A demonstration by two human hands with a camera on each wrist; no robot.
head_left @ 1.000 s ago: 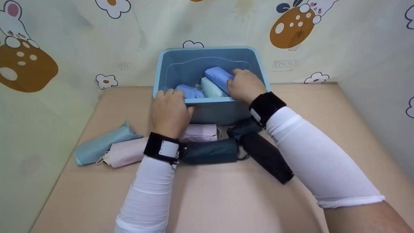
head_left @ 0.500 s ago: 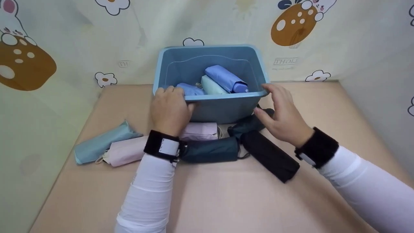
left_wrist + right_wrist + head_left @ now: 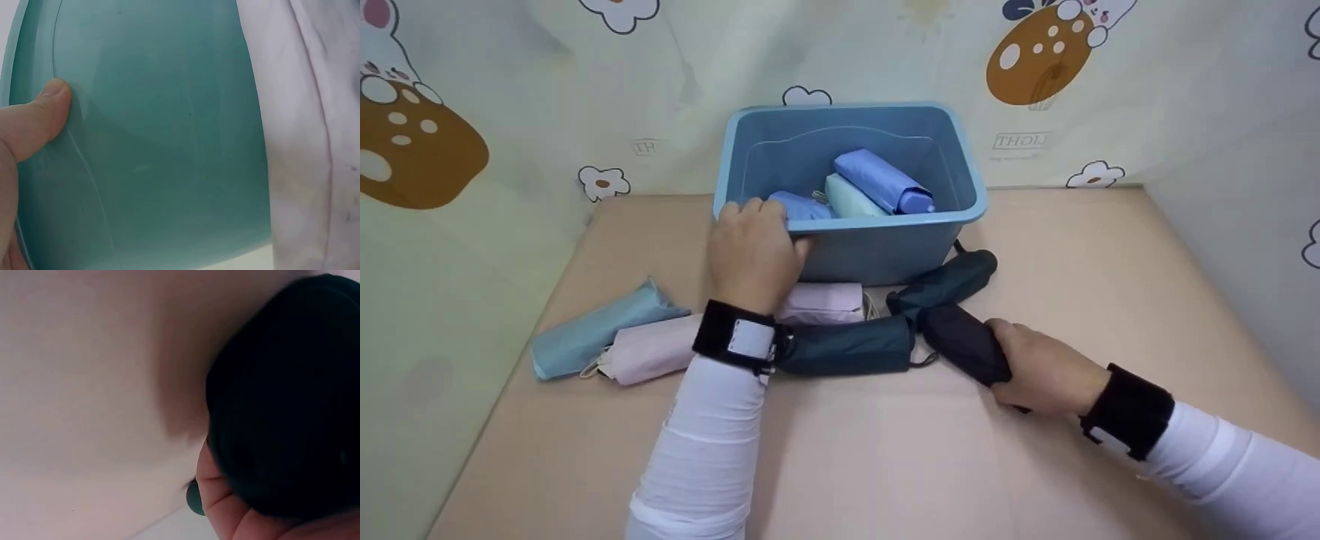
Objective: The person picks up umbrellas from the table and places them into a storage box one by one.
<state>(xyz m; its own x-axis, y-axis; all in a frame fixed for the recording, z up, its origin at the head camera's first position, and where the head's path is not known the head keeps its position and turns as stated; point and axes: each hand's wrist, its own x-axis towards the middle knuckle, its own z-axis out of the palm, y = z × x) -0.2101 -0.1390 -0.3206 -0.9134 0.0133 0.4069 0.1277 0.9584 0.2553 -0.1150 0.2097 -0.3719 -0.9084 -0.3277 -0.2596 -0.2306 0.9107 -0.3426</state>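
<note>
My left hand [image 3: 754,255] grips the near left rim of a blue plastic bin [image 3: 877,251], fingers over the edge. In the left wrist view the thumb [image 3: 53,107] presses on the bin's outer wall. A black folding umbrella [image 3: 964,341] lies in the grasp of my right hand [image 3: 1046,367], fingers wrapped round its near half. The right wrist view shows its dark end [image 3: 287,405] close up, with curled fingers [image 3: 219,495] beneath. Inside the bin are a blue folding umbrella [image 3: 877,180], a mint one [image 3: 851,196] and a blue bundle [image 3: 802,207], partly hidden by the rim.
Along the bin's front lie a dark green umbrella [image 3: 844,346], another dark green one [image 3: 949,281] and a lilac one [image 3: 825,302]. A pale pink umbrella [image 3: 652,351] and a teal one [image 3: 600,330] are at the left. A patterned wall sheet [image 3: 877,52] hangs right behind the bin.
My right hand let go of the blue umbrella in the bin, came back past the rim toward me, and took hold of the black umbrella. The left hand stayed on the rim.
</note>
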